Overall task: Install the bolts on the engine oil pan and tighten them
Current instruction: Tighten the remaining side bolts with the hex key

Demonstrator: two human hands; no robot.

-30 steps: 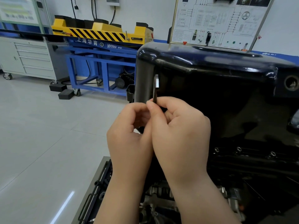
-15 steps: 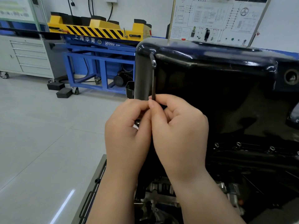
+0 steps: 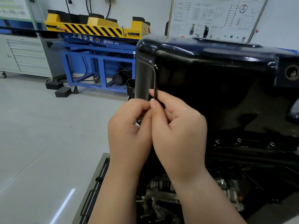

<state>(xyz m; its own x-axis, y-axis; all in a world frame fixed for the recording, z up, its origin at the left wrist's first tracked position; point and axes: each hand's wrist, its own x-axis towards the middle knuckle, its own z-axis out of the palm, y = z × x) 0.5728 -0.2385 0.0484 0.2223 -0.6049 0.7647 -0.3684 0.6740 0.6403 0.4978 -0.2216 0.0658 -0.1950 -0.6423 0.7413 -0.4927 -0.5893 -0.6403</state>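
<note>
While her left hand [image 3: 129, 136] and right hand [image 3: 179, 135] pinched the hex key [image 3: 155, 81] before the oil pan [image 3: 218, 81], three bolts [image 3: 239, 140] sat threaded to their right; tightening seemingly remained.

My left hand [image 3: 129, 136] and right hand [image 3: 179, 135] are bare. So are my left forearm [image 3: 116, 196] and right forearm [image 3: 202, 196], coming in from six o'clock. My nails [image 3: 152, 102] are short and rounded, and my fingers are plump.
</note>
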